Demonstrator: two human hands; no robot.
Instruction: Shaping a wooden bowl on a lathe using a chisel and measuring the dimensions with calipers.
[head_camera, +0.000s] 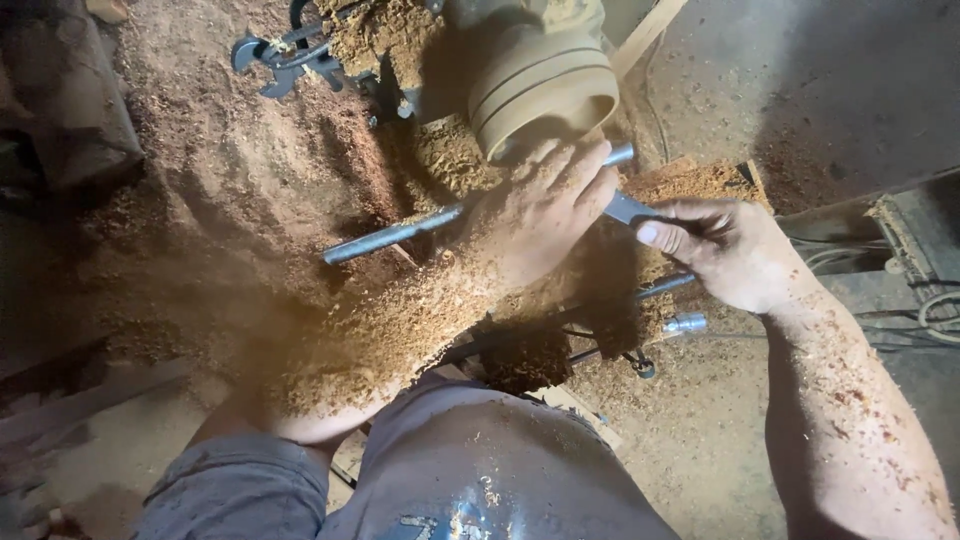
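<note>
Sawdust (250, 200) is lying in a deep drift over the whole lathe bed and the floor to the left, burying most of the frame. The wooden bowl (540, 85), a pale turned blank with ridged bands, is sitting at the top centre on the lathe, its open face pointing down toward the person. A steel bar (390, 235) is running across below the bowl, serving as a rest. The left hand (540, 215), caked in shavings up the forearm, is pressing down over the bar and the tool, fingers curled close together right at the bowl's rim. The right hand (725, 250) is wrapped shut around the chisel (625, 208), thumb laid along its shaft. A clamp handle (285, 55) is poking out of the dust at top left.

Risk, as judged: the left fingers are working very near the rim; a catch could kick the chisel or pull the fingers in. Chips on the bar could let the tool slip.
</note>
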